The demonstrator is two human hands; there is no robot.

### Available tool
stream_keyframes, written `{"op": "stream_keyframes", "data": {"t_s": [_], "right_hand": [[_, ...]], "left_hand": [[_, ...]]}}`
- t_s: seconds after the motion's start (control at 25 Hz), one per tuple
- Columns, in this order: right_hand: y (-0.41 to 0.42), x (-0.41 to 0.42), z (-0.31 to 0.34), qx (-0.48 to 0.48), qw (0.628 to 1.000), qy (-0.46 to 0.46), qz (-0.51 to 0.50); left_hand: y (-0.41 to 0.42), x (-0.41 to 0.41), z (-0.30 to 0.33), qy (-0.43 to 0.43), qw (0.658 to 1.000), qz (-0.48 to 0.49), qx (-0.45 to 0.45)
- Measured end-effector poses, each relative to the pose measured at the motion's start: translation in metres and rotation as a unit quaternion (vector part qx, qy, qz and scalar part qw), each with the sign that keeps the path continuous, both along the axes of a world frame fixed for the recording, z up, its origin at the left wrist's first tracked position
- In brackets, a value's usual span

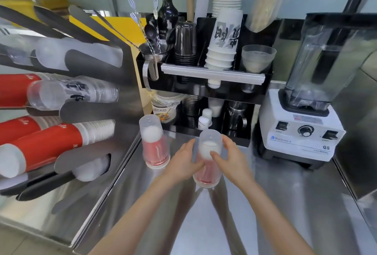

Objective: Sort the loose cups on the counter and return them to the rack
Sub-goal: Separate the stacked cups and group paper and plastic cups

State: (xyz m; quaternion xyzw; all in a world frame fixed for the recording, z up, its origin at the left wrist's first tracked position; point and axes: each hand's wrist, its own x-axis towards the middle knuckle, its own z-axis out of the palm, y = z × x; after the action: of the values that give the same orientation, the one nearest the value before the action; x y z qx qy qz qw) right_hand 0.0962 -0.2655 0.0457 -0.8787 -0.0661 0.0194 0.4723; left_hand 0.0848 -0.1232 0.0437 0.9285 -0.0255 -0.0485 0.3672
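Note:
Two upside-down cup stacks stand on the steel counter (pixel 285 203). Each is a clear plastic cup over a red paper cup. The nearer stack (pixel 208 156) is in the middle, and both hands hold it: my left hand (pixel 184 162) wraps its left side, my right hand (pixel 232 156) its right side with the thumb across the front. The other stack (pixel 154 142) stands free to the left. At the left, the cup rack (pixel 91 111) holds lying rows of red paper cups (pixel 44 148), clear printed cups (pixel 71 93) and frosted cups (pixel 81 54).
A black tiered organiser (pixel 204 87) stands behind the stacks, with spoons in a steel jug, dark cups, white printed cups and a funnel. A white blender (pixel 304 128) occupies the right. A dark bottle (pixel 167 9) stands at the back.

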Motion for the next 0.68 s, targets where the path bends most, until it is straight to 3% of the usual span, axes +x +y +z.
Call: {"op": "stream_keyframes", "data": {"t_s": [0.4, 0.68], "right_hand": [[-0.008, 0.016, 0.002, 0.074, 0.997, -0.004, 0.027], [-0.013, 0.017, 0.018, 0.068, 0.997, -0.035, 0.030]], "left_hand": [[-0.004, 0.026, -0.007, -0.048, 0.992, 0.012, -0.114], [-0.004, 0.027, 0.004, -0.044, 0.979, 0.010, -0.199]]}}
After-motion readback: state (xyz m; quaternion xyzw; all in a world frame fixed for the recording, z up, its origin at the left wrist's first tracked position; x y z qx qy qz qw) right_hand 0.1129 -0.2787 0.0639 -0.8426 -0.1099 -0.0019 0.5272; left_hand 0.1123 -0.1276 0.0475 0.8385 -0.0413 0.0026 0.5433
